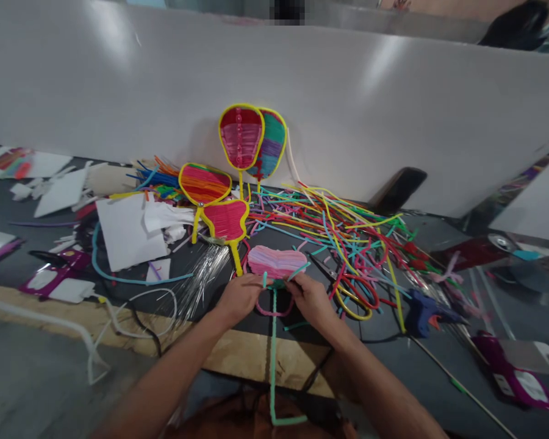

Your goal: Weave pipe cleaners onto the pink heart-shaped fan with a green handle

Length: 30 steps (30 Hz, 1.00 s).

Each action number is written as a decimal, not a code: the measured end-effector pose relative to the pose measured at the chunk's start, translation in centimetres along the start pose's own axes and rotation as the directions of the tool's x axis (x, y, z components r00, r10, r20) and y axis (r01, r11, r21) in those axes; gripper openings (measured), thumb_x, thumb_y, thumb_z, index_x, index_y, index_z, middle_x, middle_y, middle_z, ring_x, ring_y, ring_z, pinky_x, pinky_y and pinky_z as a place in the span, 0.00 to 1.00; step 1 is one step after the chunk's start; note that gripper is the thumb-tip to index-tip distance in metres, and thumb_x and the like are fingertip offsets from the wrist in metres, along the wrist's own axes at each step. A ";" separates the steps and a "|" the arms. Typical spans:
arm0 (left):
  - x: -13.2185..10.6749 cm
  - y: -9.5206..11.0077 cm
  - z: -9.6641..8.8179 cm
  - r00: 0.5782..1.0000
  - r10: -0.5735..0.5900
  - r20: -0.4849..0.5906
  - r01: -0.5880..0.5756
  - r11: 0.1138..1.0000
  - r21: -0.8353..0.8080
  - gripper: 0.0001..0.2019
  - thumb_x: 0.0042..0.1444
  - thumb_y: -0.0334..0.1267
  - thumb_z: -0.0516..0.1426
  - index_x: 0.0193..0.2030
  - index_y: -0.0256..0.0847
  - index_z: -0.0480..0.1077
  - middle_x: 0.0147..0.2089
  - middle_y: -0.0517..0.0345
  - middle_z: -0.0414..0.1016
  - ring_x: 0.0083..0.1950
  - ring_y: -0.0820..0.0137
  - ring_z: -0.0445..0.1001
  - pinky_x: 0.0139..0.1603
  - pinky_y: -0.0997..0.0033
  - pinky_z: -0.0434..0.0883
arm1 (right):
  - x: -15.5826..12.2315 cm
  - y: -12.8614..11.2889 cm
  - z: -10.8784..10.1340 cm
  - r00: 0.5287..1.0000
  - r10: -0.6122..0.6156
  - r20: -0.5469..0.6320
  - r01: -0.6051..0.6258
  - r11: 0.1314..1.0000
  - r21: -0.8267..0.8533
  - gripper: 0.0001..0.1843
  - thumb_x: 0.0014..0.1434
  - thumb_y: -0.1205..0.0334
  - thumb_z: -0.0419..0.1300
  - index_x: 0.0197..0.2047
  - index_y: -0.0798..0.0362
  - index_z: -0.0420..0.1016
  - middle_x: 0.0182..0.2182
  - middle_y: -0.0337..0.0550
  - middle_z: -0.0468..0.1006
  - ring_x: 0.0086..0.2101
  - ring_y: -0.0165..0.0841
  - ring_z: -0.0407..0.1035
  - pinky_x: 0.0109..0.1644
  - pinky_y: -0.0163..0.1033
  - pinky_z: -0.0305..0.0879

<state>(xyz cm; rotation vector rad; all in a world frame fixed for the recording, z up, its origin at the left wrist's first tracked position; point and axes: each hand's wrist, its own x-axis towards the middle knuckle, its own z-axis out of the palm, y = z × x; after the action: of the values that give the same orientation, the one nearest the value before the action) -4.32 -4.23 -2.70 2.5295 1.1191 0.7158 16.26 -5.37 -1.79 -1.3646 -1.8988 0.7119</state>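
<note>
Between my hands is a small pink-and-lilac striped panel [277, 262] with a wavy outline. At its lower edge, my left hand [238, 300] is closed in a pinch, with a short teal tip poking up from the fingers. My right hand [314, 303] pinches the other side, where another teal pipe cleaner end slants up. A long mint-green pipe cleaner [273, 353] hangs from the middle of that edge and bends sideways near the bottom. Below the panel curves a dusky pink loop [274, 314]. The fingers partly hide how the pieces join.
Yellow-rimmed fan shapes [229, 221] lie or lean behind the panel. Loose pipe cleaners [329, 222] spread to the right, with yellow-handled scissors [354, 299] among them. Farther right lies a blue glue gun [427, 314]. White card [130, 235] is at left. A white board [165, 85] stands behind.
</note>
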 end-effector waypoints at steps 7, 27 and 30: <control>1.1 1.8 -0.4 0.988 -0.154 0.022 0.153 0.988 0.037 0.12 0.60 0.34 0.47 0.37 0.39 0.72 0.35 0.52 0.78 0.39 0.65 0.75 0.41 0.67 0.68 | -0.5 0.3 0.6 0.999 -0.017 -0.028 0.017 0.999 -0.028 0.11 0.59 0.65 0.50 0.36 0.50 0.74 0.27 0.41 0.77 0.28 0.33 0.70 0.32 0.34 0.62; 4.2 3.3 -1.7 0.959 -0.234 0.156 0.238 0.971 -0.002 0.10 0.57 0.35 0.50 0.36 0.44 0.73 0.34 0.59 0.78 0.37 0.70 0.75 0.37 0.74 0.65 | 0.5 0.5 1.8 0.965 0.261 0.006 -0.212 0.771 0.600 0.18 0.51 0.60 0.60 0.46 0.48 0.63 0.24 0.32 0.73 0.25 0.31 0.69 0.32 0.36 0.66; 4.3 3.4 -1.9 0.965 -0.213 0.153 0.218 0.976 -0.018 0.10 0.56 0.34 0.51 0.37 0.44 0.73 0.37 0.59 0.79 0.38 0.70 0.75 0.39 0.74 0.64 | 0.6 0.4 1.8 0.960 0.279 0.006 -0.220 0.745 0.629 0.12 0.51 0.59 0.60 0.39 0.50 0.67 0.24 0.34 0.73 0.24 0.30 0.68 0.30 0.35 0.66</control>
<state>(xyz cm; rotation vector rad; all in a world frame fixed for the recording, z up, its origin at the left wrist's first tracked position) -0.78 -3.14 1.77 2.3401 1.2903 0.4752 14.97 -4.76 -3.11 -1.1820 -1.2286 1.2625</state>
